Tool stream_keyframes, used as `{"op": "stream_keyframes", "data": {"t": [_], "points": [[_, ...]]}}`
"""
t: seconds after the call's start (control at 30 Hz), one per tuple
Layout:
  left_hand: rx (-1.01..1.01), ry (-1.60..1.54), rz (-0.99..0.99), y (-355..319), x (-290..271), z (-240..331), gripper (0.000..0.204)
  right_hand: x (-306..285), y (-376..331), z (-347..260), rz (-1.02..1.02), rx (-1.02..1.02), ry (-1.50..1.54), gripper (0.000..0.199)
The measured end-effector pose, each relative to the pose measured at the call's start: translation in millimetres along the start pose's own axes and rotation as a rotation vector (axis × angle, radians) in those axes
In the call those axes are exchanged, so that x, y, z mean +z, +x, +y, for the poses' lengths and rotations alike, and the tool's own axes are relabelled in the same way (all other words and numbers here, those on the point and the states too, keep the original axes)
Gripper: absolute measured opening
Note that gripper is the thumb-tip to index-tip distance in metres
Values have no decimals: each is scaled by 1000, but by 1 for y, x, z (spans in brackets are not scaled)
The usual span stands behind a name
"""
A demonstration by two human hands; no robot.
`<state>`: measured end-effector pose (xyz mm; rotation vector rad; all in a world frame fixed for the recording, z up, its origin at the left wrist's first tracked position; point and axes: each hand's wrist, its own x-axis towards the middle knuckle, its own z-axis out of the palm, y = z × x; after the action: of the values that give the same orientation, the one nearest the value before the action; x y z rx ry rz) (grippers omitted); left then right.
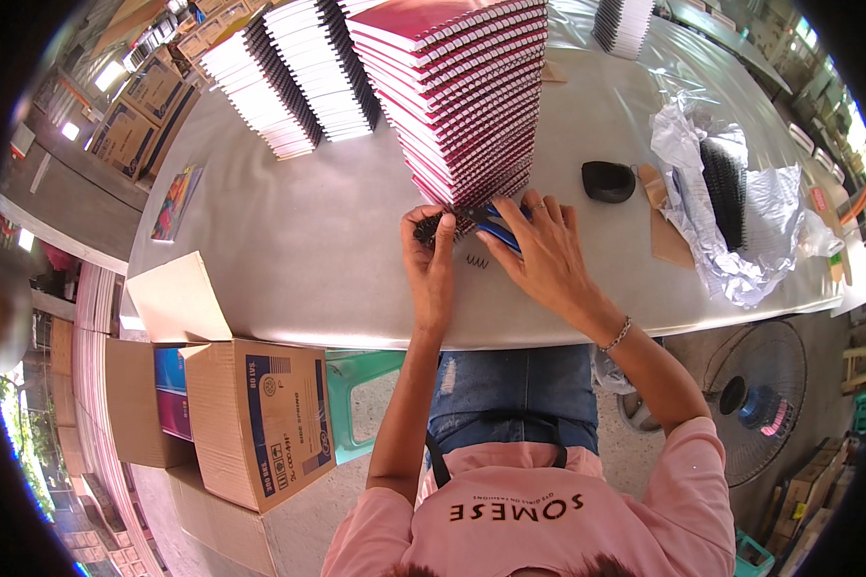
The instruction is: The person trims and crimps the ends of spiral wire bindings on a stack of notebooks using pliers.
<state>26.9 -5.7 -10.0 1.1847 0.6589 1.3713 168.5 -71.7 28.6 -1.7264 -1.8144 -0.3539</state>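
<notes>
My left hand (433,264) is closed around a bunch of black wire binding coils (425,231), close to the table's front edge. In my right hand (551,255) is a pair of blue-handled pliers (498,233), its jaws up against the coils. Just below the pliers a short piece of black coil (477,261) lies loose on the table. Directly beyond both hands rises a tall stack of wire-bound notebooks (467,106) with dark red covers, bindings outward. My fingers partly hide where the jaws meet the wire.
Two more notebook stacks (265,91) (322,72) stand at the far left of the grey-covered table (308,260). Crumpled silver wrapping (765,260) with black coils (726,197) lies right, near a small black object (608,181). An opened cardboard box (269,423) sits below left; a fan (755,404) stands right.
</notes>
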Motion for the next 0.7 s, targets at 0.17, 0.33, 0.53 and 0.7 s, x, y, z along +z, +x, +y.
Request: {"op": "stream_keyframes", "data": {"t": [0.17,0.33,0.53,0.7], "points": [[-15,16,-3,0,-3,-1,20,-2,2,-6,-13,18,3,35],[-7,22,-2,0,1,3,20,7,1,1,-113,77,96,29],[6,26,16,1,0,0,21,3,0,-5,-157,168,188,28],[-80,-110,112,0,-1,1,24,3,-10,8,31,75,36,36]]}}
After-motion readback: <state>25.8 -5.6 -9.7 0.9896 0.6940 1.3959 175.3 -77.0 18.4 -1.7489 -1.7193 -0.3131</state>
